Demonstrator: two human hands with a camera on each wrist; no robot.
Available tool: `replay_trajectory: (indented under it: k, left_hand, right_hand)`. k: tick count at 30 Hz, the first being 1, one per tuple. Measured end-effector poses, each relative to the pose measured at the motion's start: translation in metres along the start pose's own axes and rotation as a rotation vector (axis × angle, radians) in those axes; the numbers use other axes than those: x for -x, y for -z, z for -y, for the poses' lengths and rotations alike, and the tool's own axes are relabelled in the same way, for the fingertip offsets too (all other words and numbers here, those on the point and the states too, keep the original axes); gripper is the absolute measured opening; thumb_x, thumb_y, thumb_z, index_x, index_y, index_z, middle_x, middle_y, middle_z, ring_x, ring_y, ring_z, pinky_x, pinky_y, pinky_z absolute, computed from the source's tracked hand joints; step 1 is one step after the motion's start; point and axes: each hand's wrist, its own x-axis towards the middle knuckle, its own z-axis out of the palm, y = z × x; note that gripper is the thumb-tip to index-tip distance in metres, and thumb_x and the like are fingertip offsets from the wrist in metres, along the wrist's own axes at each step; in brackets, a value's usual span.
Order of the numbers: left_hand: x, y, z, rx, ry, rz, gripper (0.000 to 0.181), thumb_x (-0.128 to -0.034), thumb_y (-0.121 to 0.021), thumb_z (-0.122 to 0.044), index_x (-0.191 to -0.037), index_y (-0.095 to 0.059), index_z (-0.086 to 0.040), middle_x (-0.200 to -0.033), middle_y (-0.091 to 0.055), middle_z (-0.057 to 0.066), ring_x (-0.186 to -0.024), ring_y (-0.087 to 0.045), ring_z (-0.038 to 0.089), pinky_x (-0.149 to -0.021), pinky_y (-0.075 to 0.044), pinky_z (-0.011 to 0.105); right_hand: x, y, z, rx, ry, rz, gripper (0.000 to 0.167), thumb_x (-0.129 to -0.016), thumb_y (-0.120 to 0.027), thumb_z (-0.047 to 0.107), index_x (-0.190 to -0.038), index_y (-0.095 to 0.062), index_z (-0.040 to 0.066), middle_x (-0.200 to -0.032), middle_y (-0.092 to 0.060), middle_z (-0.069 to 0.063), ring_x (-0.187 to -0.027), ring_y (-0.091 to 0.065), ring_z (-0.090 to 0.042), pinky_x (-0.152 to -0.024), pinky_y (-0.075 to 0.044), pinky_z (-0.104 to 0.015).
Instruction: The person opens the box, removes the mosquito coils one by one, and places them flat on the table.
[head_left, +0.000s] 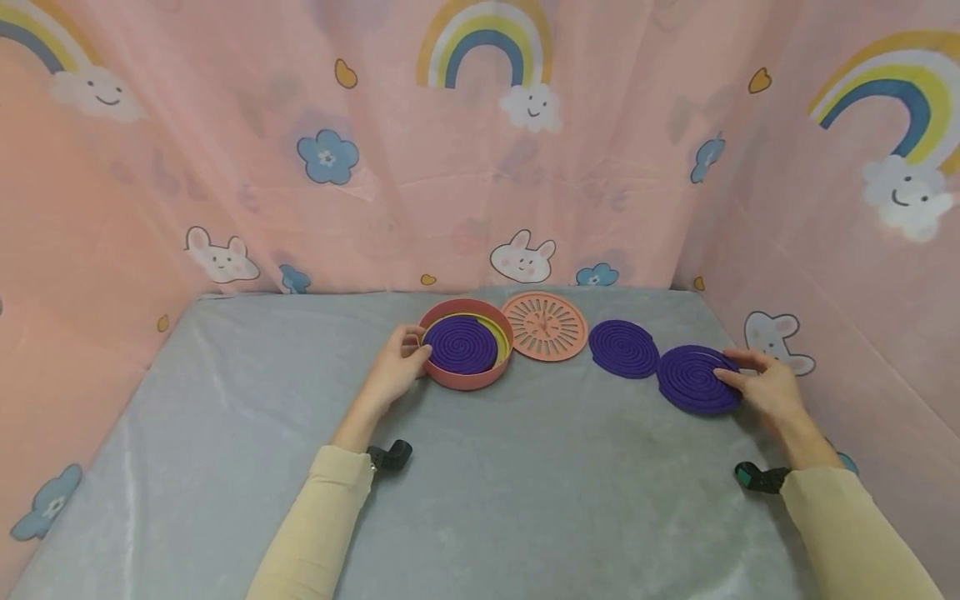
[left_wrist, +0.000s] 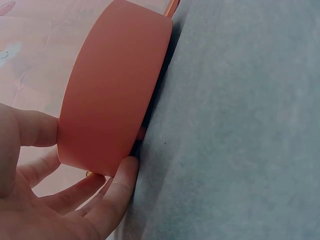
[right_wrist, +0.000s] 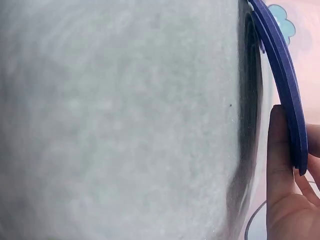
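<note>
My left hand (head_left: 397, 362) holds the left side of a round red-pink case (head_left: 465, 382), its thumb at the rim. In the left wrist view the case wall (left_wrist: 112, 90) fills the space above the fingers. Inside the case lies a purple mosquito coil (head_left: 459, 343), with a yellow ring-like edge (head_left: 501, 333) showing beside it. My right hand (head_left: 772, 392) pinches the right edge of another purple mosquito coil (head_left: 693, 379). The right wrist view shows that coil (right_wrist: 287, 85) edge-on, lifted off the cloth between thumb and fingers. A third purple coil (head_left: 622, 348) lies flat to its left.
A pink slotted lid (head_left: 543, 327) lies between the case and the third coil, close against the case. Grey cloth (head_left: 555, 492) covers the table. Pink patterned curtains (head_left: 420, 208) rise behind the table and along both sides.
</note>
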Motion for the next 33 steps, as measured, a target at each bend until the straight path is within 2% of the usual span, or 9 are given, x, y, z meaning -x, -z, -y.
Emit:
replay_trajectory:
  k: [4, 8, 11, 13, 17, 24, 28, 31, 33]
  left_hand:
    - [0.0, 0.0, 0.001, -0.005, 0.0, 0.0, 0.039, -0.1047, -0.056, -0.022, -0.141, -0.048, -0.01, -0.144, -0.046, 0.02, -0.13, -0.054, 0.034, -0.093, -0.057, 0.041]
    - [0.0, 0.0, 0.0, 0.001, 0.001, 0.002, 0.04, -0.1049, -0.056, -0.021, -0.142, -0.048, -0.01, -0.144, -0.046, 0.02, -0.13, -0.055, 0.034, -0.092, -0.057, 0.041]
    - [0.0, 0.001, 0.0, 0.005, -0.001, 0.002, 0.04, -0.105, -0.056, -0.021, -0.142, -0.047, -0.009, -0.144, -0.046, 0.02, -0.129, -0.055, 0.034, -0.092, -0.057, 0.041]
    - [0.0, 0.001, 0.0, 0.005, -0.001, 0.001, 0.04, -0.105, -0.056, -0.021, -0.142, -0.047, -0.009, -0.143, -0.046, 0.02, -0.129, -0.055, 0.033, -0.092, -0.057, 0.041]
    - [0.001, 0.0, -0.001, 0.007, 0.003, 0.003, 0.039, -0.1049, -0.056, -0.021, -0.141, -0.048, -0.01, -0.144, -0.046, 0.02, -0.129, -0.055, 0.034, -0.092, -0.057, 0.041]
    - [0.001, -0.002, 0.001, 0.014, -0.005, 0.008, 0.039, -0.1049, -0.055, -0.021, -0.141, -0.048, -0.009, -0.143, -0.046, 0.021, -0.129, -0.055, 0.034, -0.092, -0.057, 0.04]
    - [0.001, -0.002, 0.002, 0.008, -0.002, 0.002, 0.038, -0.1049, -0.056, -0.021, -0.141, -0.048, -0.009, -0.143, -0.046, 0.02, -0.128, -0.056, 0.034, -0.091, -0.058, 0.04]
    - [0.0, -0.001, 0.001, 0.007, -0.002, 0.001, 0.039, -0.105, -0.055, -0.02, -0.141, -0.048, -0.009, -0.143, -0.046, 0.02, -0.128, -0.056, 0.034, -0.091, -0.058, 0.041]
    - [0.0, -0.001, 0.0, 0.007, -0.003, -0.001, 0.039, -0.1049, -0.055, -0.02, -0.141, -0.048, -0.008, -0.143, -0.047, 0.02, -0.128, -0.056, 0.033, -0.09, -0.058, 0.041]
  right_hand:
    - [0.001, 0.0, 0.0, 0.016, 0.01, 0.001, 0.068, -0.1, -0.066, 0.032, -0.148, -0.041, -0.009, -0.149, -0.04, -0.034, -0.14, -0.028, -0.053, -0.112, -0.029, -0.061]
    - [0.003, 0.001, -0.001, 0.064, 0.042, 0.001, 0.066, -0.1, -0.066, 0.031, -0.146, -0.043, -0.01, -0.146, -0.043, -0.034, -0.13, -0.039, -0.047, -0.098, -0.043, -0.036]
    - [0.003, 0.002, -0.003, 0.108, 0.083, 0.007, 0.064, -0.1, -0.066, 0.03, -0.144, -0.046, -0.01, -0.142, -0.047, -0.035, -0.119, -0.047, -0.04, -0.078, -0.041, -0.017]
    - [0.002, 0.002, -0.003, 0.139, 0.114, 0.007, 0.062, -0.1, -0.066, 0.03, -0.142, -0.048, -0.011, -0.14, -0.049, -0.036, -0.115, -0.051, -0.04, -0.072, -0.04, -0.013]
    - [0.002, 0.004, -0.003, 0.209, 0.156, -0.013, 0.057, -0.101, -0.064, 0.03, -0.138, -0.052, -0.011, -0.133, -0.056, -0.036, -0.116, -0.055, -0.045, -0.074, -0.04, -0.017]
    - [0.004, 0.006, 0.009, 0.26, 0.204, -0.052, 0.05, -0.102, -0.061, 0.028, -0.134, -0.056, -0.009, -0.13, -0.059, -0.034, -0.117, -0.054, -0.05, -0.081, -0.046, -0.038]
    - [0.006, 0.003, 0.024, 0.258, 0.235, -0.061, 0.046, -0.101, -0.063, 0.029, -0.131, -0.06, -0.007, -0.125, -0.064, -0.03, -0.103, -0.063, -0.022, -0.076, -0.043, -0.022]
    - [0.008, -0.003, 0.037, 0.225, 0.256, -0.056, 0.045, -0.101, -0.063, 0.029, -0.13, -0.062, -0.005, -0.123, -0.066, -0.027, -0.092, -0.054, 0.006, -0.073, -0.042, -0.012]
    - [0.009, -0.007, 0.047, 0.188, 0.268, -0.038, 0.045, -0.102, -0.063, 0.03, -0.131, -0.062, -0.005, -0.124, -0.066, -0.026, -0.09, -0.046, 0.015, -0.074, -0.042, -0.009]
